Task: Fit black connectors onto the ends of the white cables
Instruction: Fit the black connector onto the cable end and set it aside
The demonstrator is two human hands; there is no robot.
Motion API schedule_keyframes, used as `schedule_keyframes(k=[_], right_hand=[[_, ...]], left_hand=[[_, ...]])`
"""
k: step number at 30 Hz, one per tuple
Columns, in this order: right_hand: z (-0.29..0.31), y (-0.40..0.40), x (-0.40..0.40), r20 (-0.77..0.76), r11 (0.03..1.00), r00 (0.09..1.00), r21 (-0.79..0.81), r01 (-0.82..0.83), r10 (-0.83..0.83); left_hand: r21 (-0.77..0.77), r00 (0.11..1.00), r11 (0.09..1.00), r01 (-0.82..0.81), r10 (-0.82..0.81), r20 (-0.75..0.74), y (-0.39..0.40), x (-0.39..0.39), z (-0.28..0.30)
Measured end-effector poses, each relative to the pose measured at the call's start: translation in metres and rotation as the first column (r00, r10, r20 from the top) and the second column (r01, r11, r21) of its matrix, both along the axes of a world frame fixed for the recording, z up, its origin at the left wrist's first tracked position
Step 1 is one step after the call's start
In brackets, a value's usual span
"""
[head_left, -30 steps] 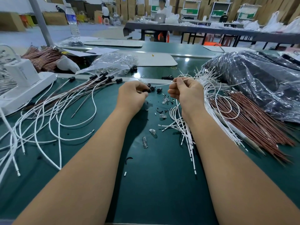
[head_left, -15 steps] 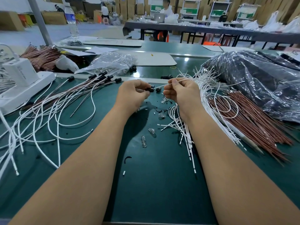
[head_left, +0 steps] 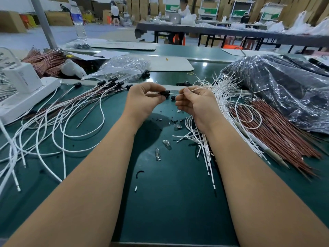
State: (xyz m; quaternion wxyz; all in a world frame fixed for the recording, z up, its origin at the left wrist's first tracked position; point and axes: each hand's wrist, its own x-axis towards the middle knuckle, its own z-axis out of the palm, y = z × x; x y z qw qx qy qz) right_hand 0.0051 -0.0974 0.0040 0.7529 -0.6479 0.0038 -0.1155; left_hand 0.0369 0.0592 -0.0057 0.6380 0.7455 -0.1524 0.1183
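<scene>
Holding a black connector (head_left: 164,93) in your left hand (head_left: 144,99), you pinch it between thumb and curled fingertips, raised above the green table (head_left: 174,202). Head view, single camera.

Your right hand (head_left: 195,102) pinches a white cable (head_left: 193,90) between thumb and forefinger, remaining fingers curled under. The cable end points left and meets the connector's right face; whether it is seated inside cannot be told. The cable trails right from your fingers toward the loose bundle of white cables (head_left: 219,97) lying just behind and beside your right hand.

Left side of table: finished cables (head_left: 58,118) spread in loops, each with a black connector at its far end, the ends gathered near the table's rear rail (head_left: 110,82). A white device (head_left: 23,86) sits at the far left edge.

Centre of table, between your forearms: small glass bulbs (head_left: 157,154), scattered black bits (head_left: 175,120) and a short curved black scrap (head_left: 139,173). Loose black connectors (head_left: 172,98) lie just below the one you hold.

Right side: a bundle of reddish-brown wires (head_left: 277,131) fans out beside the white bundle, and a dark plastic bag (head_left: 284,86) sits behind it. A clear plastic bag (head_left: 122,68) lies past the rail, with a water bottle (head_left: 79,22) standing farther back. A second reddish-brown bundle (head_left: 44,59) rests at rear left.

Background: a long dark table (head_left: 231,32) with a seated person (head_left: 183,8) at a laptop.
</scene>
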Motion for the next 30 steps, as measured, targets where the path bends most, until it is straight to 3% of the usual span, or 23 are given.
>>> schedule_keyframes(k=[7, 14, 18, 24, 30], right_hand=[[-0.0014, -0.0005, -0.0009, 0.049, 0.999, 0.999, -0.040, 0.007, -0.006], [-0.0038, 0.0007, 0.0017, 0.090, 0.963, 0.987, -0.224, 0.152, -0.135], [-0.0062, 0.0032, 0.0031, 0.077, 0.932, 0.992, -0.343, 0.117, -0.097], [-0.0052, 0.0042, 0.0028, -0.022, 0.948, 1.000, -0.319, -0.015, 0.009], [-0.0044, 0.0049, 0.0024, 0.052, 0.945, 0.996, -0.318, 0.081, -0.068]], left_hand=[[-0.046, 0.999, 0.998, 0.038, -0.038, -0.008, 0.0025, 0.0004, -0.0005], [0.000, 0.996, 0.996, 0.088, -0.088, -0.007, 0.0019, -0.0016, -0.0002], [0.050, 0.991, 0.990, 0.135, -0.135, 0.001, -0.0034, -0.0071, 0.0022], [0.039, 0.992, 0.991, 0.127, -0.128, 0.011, -0.0054, -0.0056, 0.0012], [0.025, 0.992, 0.992, 0.127, -0.127, 0.001, -0.0043, -0.0037, 0.0025]])
